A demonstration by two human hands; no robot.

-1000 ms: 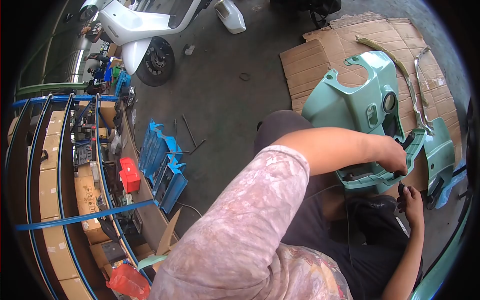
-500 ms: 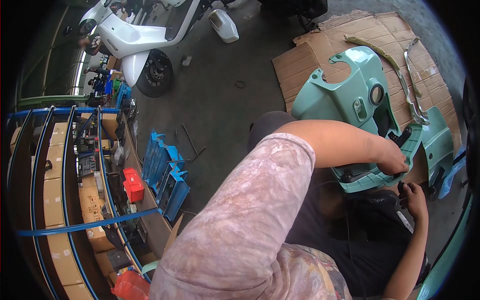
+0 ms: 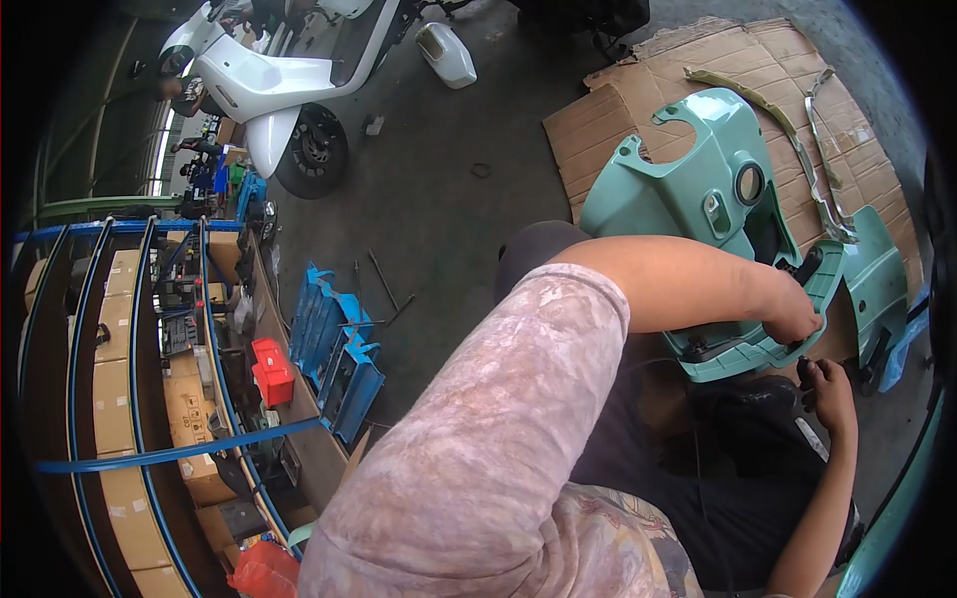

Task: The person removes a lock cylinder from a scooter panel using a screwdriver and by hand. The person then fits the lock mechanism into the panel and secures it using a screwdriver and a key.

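A mint-green scooter body panel (image 3: 688,189) with a round opening rests partly on cardboard, close to my knees. My left hand (image 3: 793,314) is closed at the ribbed rim of its lower section, fingers curled down over the edge. Whether a small piece is also between those fingers cannot be seen. Just below, apart from the panel, my right hand (image 3: 832,399) is closed around a small black part (image 3: 804,372), mostly covered by the fingers. Another mint-green panel (image 3: 877,279) lies to the right of the rim.
Flattened cardboard (image 3: 648,100) bears curved trim strips (image 3: 768,115). Up left stand a white scooter (image 3: 269,75) and a loose white cover (image 3: 447,55). Blue metal pieces (image 3: 334,349), a red bin (image 3: 271,371) and shelving with cartons (image 3: 115,399) are at left. A person (image 3: 189,95) is far off.
My left hand has shifted slightly right along the rim. The right hand stays just below with the black part. The whole view has tilted a little.
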